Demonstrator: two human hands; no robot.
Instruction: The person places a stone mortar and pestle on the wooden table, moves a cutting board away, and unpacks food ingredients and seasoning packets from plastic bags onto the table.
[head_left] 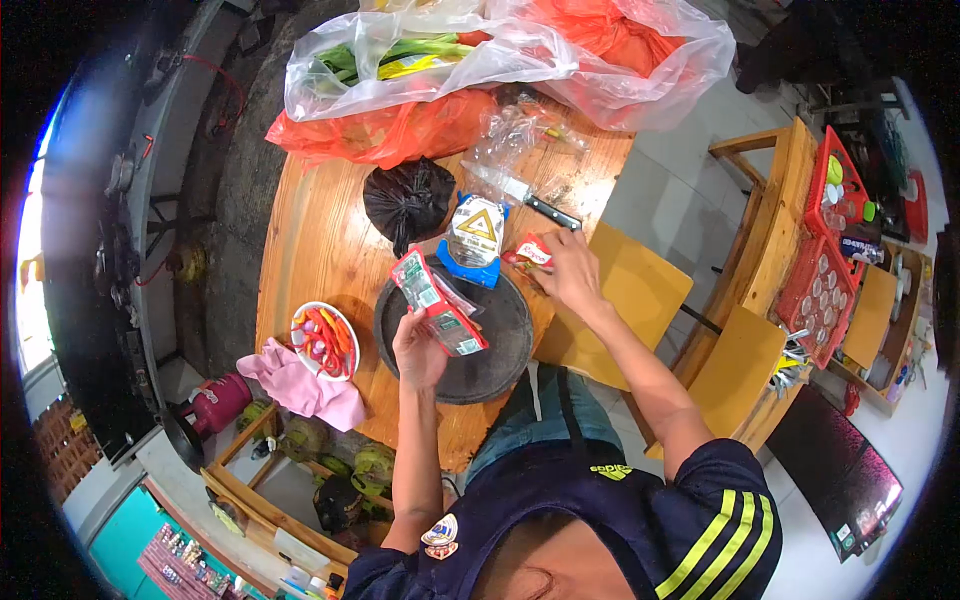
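Note:
My left hand (418,350) is closed on the lower end of a red-edged packet (438,303) with green and white labels, held over a round dark board (507,345). In my right hand (572,270) is a small red seasoning sachet (534,252), pinched by the fingers near the table's right edge. Just beyond that hand lies a knife (548,210) with a black handle. Between my hands, a blue and white packet (475,235) with a gold triangle rests at the board's far edge. A knotted black plastic bag (405,195) sits to its left.
A white bowl (354,368) of chillies and shallots stands at the left, beside a pink cloth (300,385). Clear and orange bags (400,130), one with green vegetables, fill the table's far end. A yellow stool (640,290) is to the right; red crates (820,300) stand beyond.

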